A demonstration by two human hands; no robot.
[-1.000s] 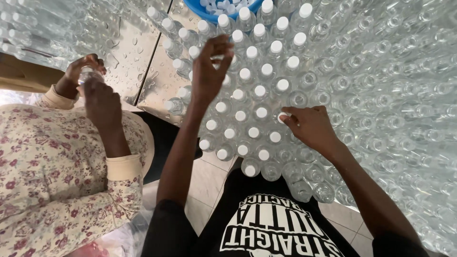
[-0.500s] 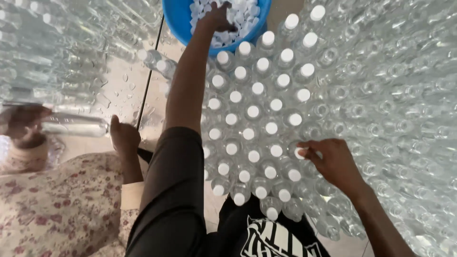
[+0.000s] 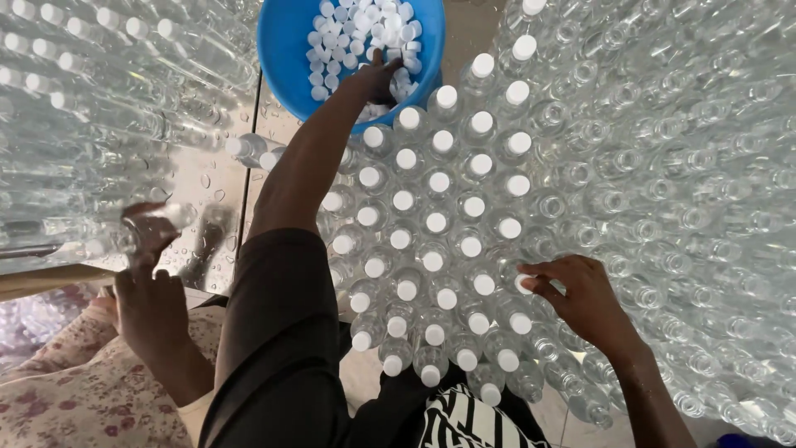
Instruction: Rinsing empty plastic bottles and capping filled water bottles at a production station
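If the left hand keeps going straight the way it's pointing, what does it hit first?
The left hand points into the blue tub. It would most likely meet the loose white caps first, then the tub's far wall. Depth is unclear, and its fingertips may already touch the caps.

One blue bucket (image 3: 292, 58) stood there, holding white caps (image 3: 348, 33) too many to count. Beside the bucket stood several dozen capped bottles (image 3: 439, 224), about forty. Beyond them, farther from the bucket, were open bottles (image 3: 663, 182) past counting. Three hands showed: two of the worker's, one of a neighbour's (image 3: 153, 290).
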